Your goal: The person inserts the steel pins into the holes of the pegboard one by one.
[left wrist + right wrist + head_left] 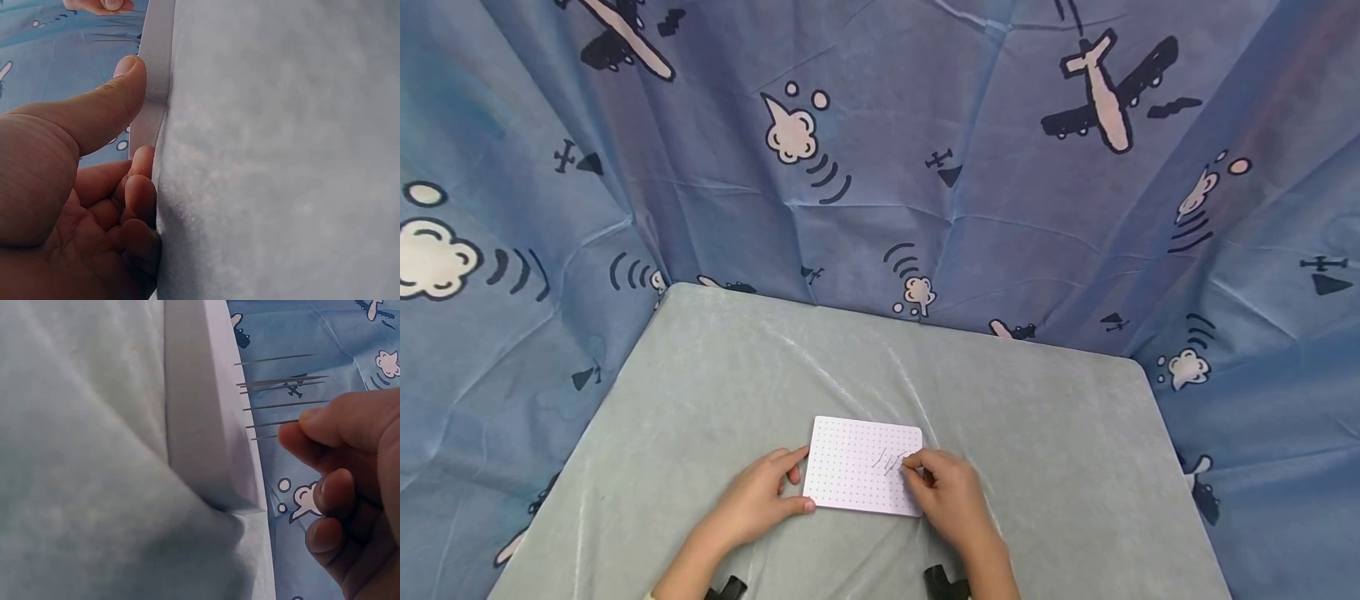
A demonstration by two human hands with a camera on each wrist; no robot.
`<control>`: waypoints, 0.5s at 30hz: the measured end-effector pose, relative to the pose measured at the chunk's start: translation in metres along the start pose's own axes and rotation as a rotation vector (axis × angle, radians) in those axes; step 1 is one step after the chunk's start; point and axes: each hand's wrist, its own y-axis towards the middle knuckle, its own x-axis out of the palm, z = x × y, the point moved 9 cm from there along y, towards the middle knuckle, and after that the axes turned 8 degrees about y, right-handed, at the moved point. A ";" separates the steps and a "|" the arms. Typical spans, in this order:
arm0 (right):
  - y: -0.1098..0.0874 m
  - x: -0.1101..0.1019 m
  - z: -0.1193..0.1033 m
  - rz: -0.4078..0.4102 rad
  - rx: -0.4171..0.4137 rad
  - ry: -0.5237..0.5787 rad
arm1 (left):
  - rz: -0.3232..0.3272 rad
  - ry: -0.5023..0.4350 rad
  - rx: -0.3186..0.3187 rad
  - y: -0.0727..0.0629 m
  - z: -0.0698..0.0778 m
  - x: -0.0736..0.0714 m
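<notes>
A white board (850,467) with a grid of small dots lies on the table. Several thin dark needles (284,406) stand up from its right half. My right hand (951,492) is over the board's right edge and pinches one needle (272,424) between thumb and index finger; its other fingers curl loosely. My left hand (760,496) rests at the board's left side, thumb by the near left corner and index finger against the left edge. In the left wrist view, the thumb (106,112) touches the board's side while the other fingers are loosely bent on the cloth.
Pale grey-green cloth (730,375) with a few creases covers the table. A blue curtain (880,167) printed with planes and clouds hangs behind and on both sides. Dark wrist-worn devices (946,583) show at the lower edge.
</notes>
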 end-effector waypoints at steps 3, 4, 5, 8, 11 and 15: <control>0.000 0.002 0.001 0.000 0.015 0.014 | 0.002 -0.001 -0.004 0.000 0.000 -0.001; 0.000 0.002 0.001 0.002 0.020 0.026 | 0.003 -0.002 -0.004 0.000 0.000 -0.002; 0.000 0.003 0.002 0.002 0.028 0.038 | 0.002 -0.002 -0.004 -0.001 0.000 -0.002; -0.001 0.004 0.003 0.008 0.051 0.072 | -0.004 -0.006 -0.002 -0.001 0.000 -0.001; -0.002 0.004 0.004 0.025 0.080 0.079 | -0.010 -0.006 -0.002 -0.001 0.000 0.000; -0.003 0.003 0.007 0.042 0.117 0.057 | -0.005 -0.011 0.000 -0.001 0.001 0.001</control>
